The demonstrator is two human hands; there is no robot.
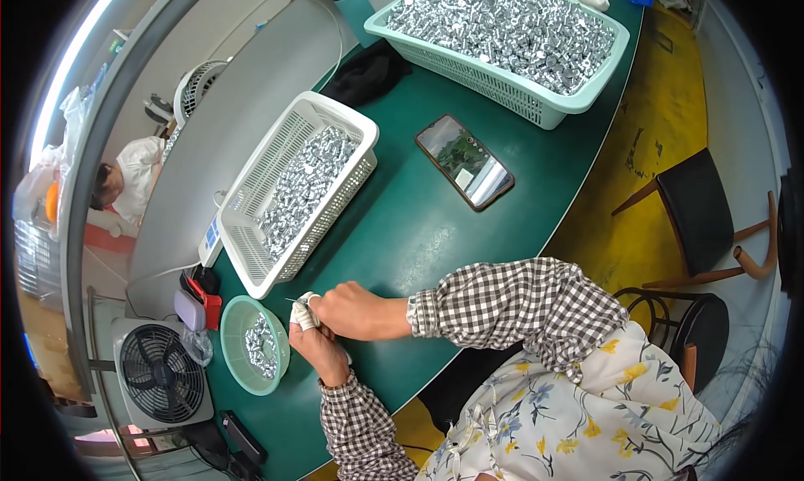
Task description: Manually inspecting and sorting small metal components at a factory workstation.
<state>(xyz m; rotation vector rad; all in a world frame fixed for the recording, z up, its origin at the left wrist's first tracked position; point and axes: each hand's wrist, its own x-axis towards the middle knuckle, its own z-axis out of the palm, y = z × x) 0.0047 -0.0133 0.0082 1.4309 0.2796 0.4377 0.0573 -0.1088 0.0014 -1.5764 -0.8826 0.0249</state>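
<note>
My left hand (pixel 318 349) and my right hand (pixel 353 310) meet beside the rim of a small green bowl (pixel 233 372). White coverings wrap some of the fingertips. My right hand is closed in a fist-like grip over the left fingers, and my left fingers are pinched together. A thin, pointed sliver (pixel 291 299) pokes out at the fingertips; which hand holds it, and what else is between them, is hidden. Small silvery metal parts (pixel 261 347) lie in the bowl.
A white basket (pixel 335 198) and a larger pale green basket (pixel 502 83) hold many metal parts. A phone (pixel 465 163) lies on the green table (pixel 394 230). Left stand a fan (pixel 162 372) and a red holder (pixel 208 303). Chairs (pixel 693 217) stand right; another person (pixel 134 180) is beyond the partition.
</note>
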